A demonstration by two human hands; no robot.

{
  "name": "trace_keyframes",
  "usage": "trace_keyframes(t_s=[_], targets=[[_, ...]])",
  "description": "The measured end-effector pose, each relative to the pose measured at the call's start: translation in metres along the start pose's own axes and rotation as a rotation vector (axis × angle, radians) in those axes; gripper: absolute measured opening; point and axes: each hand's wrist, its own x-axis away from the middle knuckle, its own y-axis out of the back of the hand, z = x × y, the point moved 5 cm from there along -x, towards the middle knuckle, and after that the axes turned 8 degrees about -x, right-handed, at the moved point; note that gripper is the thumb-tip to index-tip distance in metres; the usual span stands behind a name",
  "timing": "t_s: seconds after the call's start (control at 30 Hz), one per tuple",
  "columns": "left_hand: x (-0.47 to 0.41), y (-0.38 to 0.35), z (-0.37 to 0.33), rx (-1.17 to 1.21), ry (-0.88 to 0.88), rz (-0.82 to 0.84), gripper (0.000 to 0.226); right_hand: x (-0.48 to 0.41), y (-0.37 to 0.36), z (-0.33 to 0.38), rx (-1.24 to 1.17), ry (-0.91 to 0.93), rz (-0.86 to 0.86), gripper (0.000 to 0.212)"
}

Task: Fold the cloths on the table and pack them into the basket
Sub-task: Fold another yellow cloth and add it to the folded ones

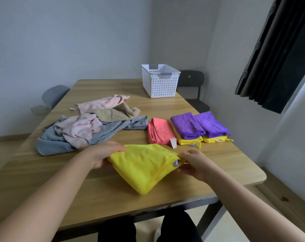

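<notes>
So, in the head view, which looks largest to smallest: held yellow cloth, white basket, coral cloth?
Largest: yellow cloth, though it is nearest the camera.
Then: white basket.
Smallest: coral cloth.

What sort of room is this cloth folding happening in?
Likely a plain room in a home or small office: a wooden table, a grey chair and a black chair beside it, and a dark curtain.
</notes>
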Motion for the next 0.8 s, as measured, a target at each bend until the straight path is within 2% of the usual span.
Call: trace_keyframes(t_s=[0.07,0.13,0.27,0.33,0.37,0.43,0.47,0.5,0.57,0.63,0.67,0.73,0.8], targets=[[-0.016,0.009,0.002,-0.34,-0.046,-0.171,0.021,0.01,-0.001,-0.005,0.085,-0.052,0.033,0.014],[-0.023,0.006,0.005,-0.522,-0.087,-0.317,0.036,0.019,-0.002,-0.013,0.223,-0.13,0.071,0.027],[-0.02,-0.007,0.001,-0.526,-0.259,-0.421,0.048,0.032,0.0,-0.007,0.526,-0.196,0.159,0.038],[-0.014,-0.005,-0.001,-0.468,-0.249,-0.466,0.05,0.026,0.006,0.008,0.855,-0.083,0.079,0.044],[-0.009,-0.002,0.0,-0.4,-0.214,-0.479,0.044,0.021,0.008,0.017,1.022,0.025,-0.001,0.046],[-0.003,0.0,0.01,-0.05,-0.067,-0.406,0.01,0.011,0.002,0.029,1.24,0.279,-0.126,0.046],[-0.001,-0.003,0.016,0.117,0.003,-0.318,0.008,0.01,-0.006,0.028,1.271,0.393,-0.126,0.044],[0.003,-0.007,0.018,0.213,0.051,-0.242,0.019,0.008,-0.019,0.024,1.276,0.494,-0.074,0.043],[0.004,-0.008,0.021,0.161,0.055,-0.167,0.026,0.005,-0.049,0.007,1.292,0.619,0.143,0.047],[0.003,-0.007,0.022,0.034,0.039,-0.149,0.026,0.001,-0.069,-0.015,1.328,0.587,0.339,0.053],[0.002,-0.004,0.022,-0.022,0.029,-0.16,0.02,-0.003,-0.073,-0.021,1.36,0.554,0.38,0.056],[0.0,-0.003,0.024,-0.072,0.003,-0.157,0.007,-0.009,-0.072,-0.027,1.442,0.509,0.39,0.059],[-0.002,-0.004,0.025,-0.008,-0.019,-0.13,0.014,-0.01,-0.068,-0.026,1.525,0.475,0.392,0.061]])
